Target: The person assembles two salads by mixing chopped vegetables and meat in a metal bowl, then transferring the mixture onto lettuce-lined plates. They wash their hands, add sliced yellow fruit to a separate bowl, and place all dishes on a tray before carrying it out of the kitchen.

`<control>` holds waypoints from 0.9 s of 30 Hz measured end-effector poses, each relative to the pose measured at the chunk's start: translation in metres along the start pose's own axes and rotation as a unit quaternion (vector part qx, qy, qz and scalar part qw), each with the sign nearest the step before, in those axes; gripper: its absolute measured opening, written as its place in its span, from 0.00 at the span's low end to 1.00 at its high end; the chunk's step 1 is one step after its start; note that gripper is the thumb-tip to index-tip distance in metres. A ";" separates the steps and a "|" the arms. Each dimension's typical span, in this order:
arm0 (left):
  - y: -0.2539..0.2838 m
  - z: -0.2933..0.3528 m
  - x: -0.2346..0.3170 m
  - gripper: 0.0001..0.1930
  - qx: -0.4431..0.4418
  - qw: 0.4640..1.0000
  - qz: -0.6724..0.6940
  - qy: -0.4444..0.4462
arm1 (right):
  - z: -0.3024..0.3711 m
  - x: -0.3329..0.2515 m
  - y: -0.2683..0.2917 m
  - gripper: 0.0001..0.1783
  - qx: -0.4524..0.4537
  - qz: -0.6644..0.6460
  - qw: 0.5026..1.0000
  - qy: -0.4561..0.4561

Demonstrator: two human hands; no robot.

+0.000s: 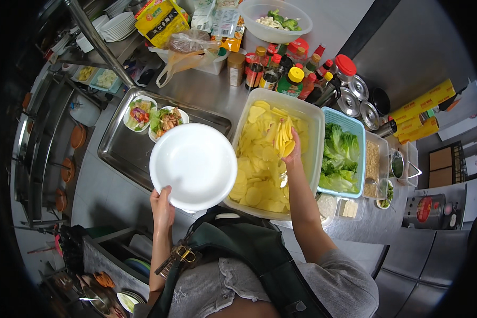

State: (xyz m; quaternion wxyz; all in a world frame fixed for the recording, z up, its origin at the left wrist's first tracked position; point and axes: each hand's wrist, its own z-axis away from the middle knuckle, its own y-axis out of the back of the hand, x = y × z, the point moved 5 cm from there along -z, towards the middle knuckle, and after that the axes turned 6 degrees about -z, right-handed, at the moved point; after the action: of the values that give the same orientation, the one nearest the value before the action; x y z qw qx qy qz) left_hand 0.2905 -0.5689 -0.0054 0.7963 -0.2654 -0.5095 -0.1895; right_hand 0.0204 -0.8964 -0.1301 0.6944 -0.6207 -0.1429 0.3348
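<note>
My left hand (163, 209) grips the near-left rim of a white bowl (193, 164), its thumb over the edge; nothing lies inside. The bowl is held over the near edge of a metal tray (143, 170). Just right of it stands a large clear plastic tub (319, 153) filled with yellow potato slices (254, 159) in water. Over the tub's far right part, my right hand (291, 146) is closed around a bunch of potato slices (283, 137). Two small white dishes of food, one with salad (139, 113) and one with browned pieces (168, 121), sit in the tray.
A blue basket of lettuce (339, 159) adjoins the tub, then a container of brown grains (375, 164). Sauce bottles (294, 79) crowd behind the tub. A bowl of broccoli (275, 24) stands at the back. Stacked plates (118, 26) fill the far-left shelf.
</note>
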 end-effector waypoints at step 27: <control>0.008 0.000 -0.011 0.12 0.014 1.000 -0.006 -0.004 | 0.003 0.009 -0.003 0.24 -0.019 -0.009 1.000 -0.006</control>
State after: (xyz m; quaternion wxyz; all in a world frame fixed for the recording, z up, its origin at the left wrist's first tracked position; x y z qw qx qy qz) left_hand 0.2909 -0.5625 -0.0177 0.7963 -0.2522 -0.5172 -0.1864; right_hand 0.0258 -0.8881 -0.1285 0.6844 -0.6306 -0.1588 0.3296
